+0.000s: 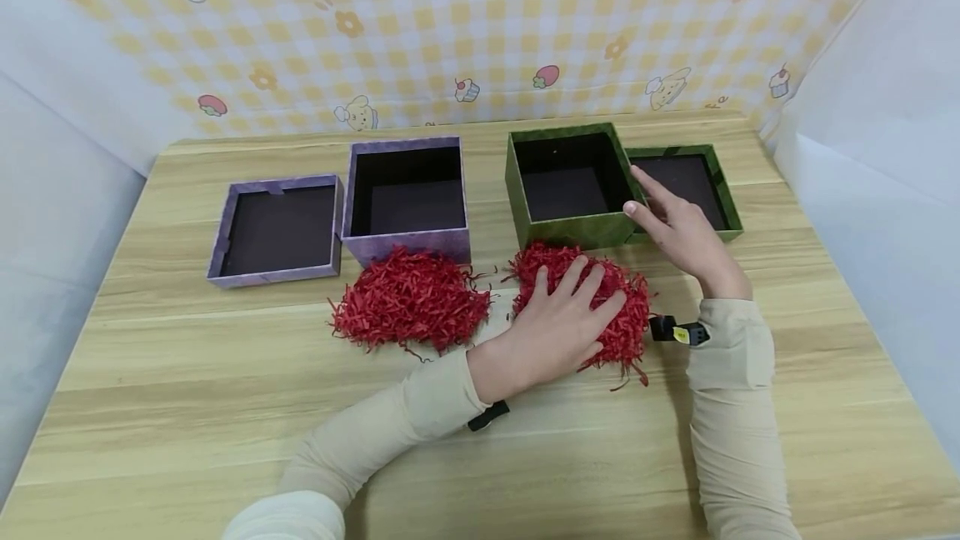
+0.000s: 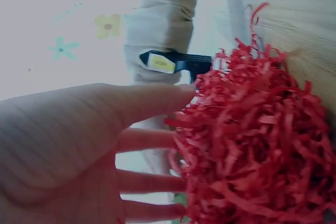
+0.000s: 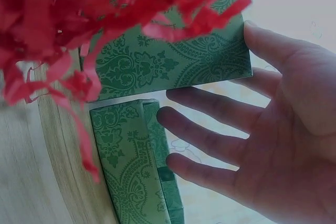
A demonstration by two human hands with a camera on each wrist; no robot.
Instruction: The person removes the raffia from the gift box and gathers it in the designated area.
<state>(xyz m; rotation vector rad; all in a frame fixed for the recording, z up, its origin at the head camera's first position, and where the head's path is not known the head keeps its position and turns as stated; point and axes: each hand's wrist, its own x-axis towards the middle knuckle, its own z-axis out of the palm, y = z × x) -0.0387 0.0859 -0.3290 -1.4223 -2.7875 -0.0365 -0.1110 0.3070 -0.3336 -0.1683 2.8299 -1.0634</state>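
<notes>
My left hand [image 1: 558,323] lies with spread fingers over the right-hand pile of red shredded paper [image 1: 633,307]. In the left wrist view its nearly straight fingertips meet the side of the shreds. Just behind this pile stands a green patterned box [image 1: 573,232], upright and open at the top, with a dark inside that holds no shreds. My right hand [image 1: 686,232] touches the box's right front corner, the thumb at the rim and the fingers extended along the right side. In the right wrist view, the thumb [image 3: 262,40] meets the box's edge.
A green lid [image 1: 678,177] lies inside up beside the green box. To the left stand an open purple box [image 1: 408,244] and its purple lid [image 1: 285,232]. A second red shredded paper pile [image 1: 412,298] sits before the purple box. Behind the wooden table [image 1: 187,398] hangs a yellow checked cloth [image 1: 300,32].
</notes>
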